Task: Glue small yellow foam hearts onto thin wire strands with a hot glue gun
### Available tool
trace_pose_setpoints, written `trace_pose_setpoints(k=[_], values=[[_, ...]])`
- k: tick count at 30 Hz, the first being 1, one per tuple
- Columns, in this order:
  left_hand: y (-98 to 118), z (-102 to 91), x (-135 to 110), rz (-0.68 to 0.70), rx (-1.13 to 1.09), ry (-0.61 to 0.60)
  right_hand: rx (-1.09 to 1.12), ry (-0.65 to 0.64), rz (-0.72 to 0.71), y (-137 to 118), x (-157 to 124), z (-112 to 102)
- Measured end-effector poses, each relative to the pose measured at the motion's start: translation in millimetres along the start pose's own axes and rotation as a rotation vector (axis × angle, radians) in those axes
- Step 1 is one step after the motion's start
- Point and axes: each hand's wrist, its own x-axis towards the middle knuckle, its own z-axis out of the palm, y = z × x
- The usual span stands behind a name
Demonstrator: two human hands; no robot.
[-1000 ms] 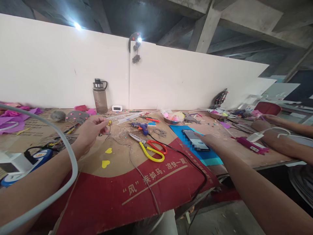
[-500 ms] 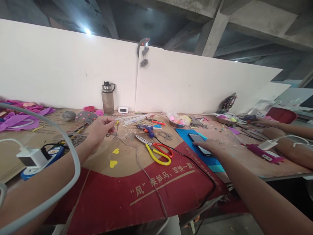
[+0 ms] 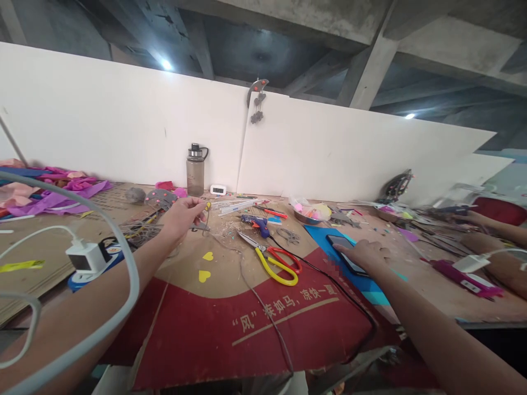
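My left hand point(image 3: 185, 218) is closed in a pinch on a thin grey cord point(image 3: 263, 304), which trails over the cardboard to its front edge. A small yellow piece point(image 3: 208, 206) shows at the fingertips; whether it is fixed to the cord I cannot tell. My right hand point(image 3: 364, 255) reaches over a black smartphone point(image 3: 349, 257), one finger touching its screen, the other fingers apart. The phone lies on blue sheets point(image 3: 319, 237). Between my hands lie scissors with red and yellow handles point(image 3: 280, 269), a blue glue gun point(image 3: 257, 224) and two yellow hearts point(image 3: 205, 276).
A power strip with a white charger point(image 3: 88, 257) stands at left, and a white cable point(image 3: 134, 274) arches over my left forearm. A bottle point(image 3: 195, 173) and small clock point(image 3: 218, 190) stand by the white partition. At right, a co-worker's arm point(image 3: 494, 224) reaches in near a magenta power strip point(image 3: 467, 278).
The view has turned a little left, so everything sits further right. My left hand keeps its pinch, and my right hand stays at the phone with its fingers slightly more raised.
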Motion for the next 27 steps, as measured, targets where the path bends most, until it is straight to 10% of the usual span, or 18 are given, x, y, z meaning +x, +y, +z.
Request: trace_pose_setpoints(k=[8, 14, 18, 27], values=[[9.0, 3.2, -7.5, 0.075, 0.055, -0.064, 0.700, -0.206, -0.796, -147.2, -127.3, -41.1], [10.6, 0.3, -8.5, 0.227, 0.145, -0.072, 1.124, -0.636, -0.816, -239.6, -191.2, -12.6], [10.6, -0.3, -7.6, 0.259, 0.076, -0.004, 1.080, -0.770, -0.909, -251.9, -200.6, 1.1], [19.4, 3.2, -6.2, -0.136, -0.355, 0.013, 0.563, -0.540, -1.242, -221.0, -188.8, -2.5]])
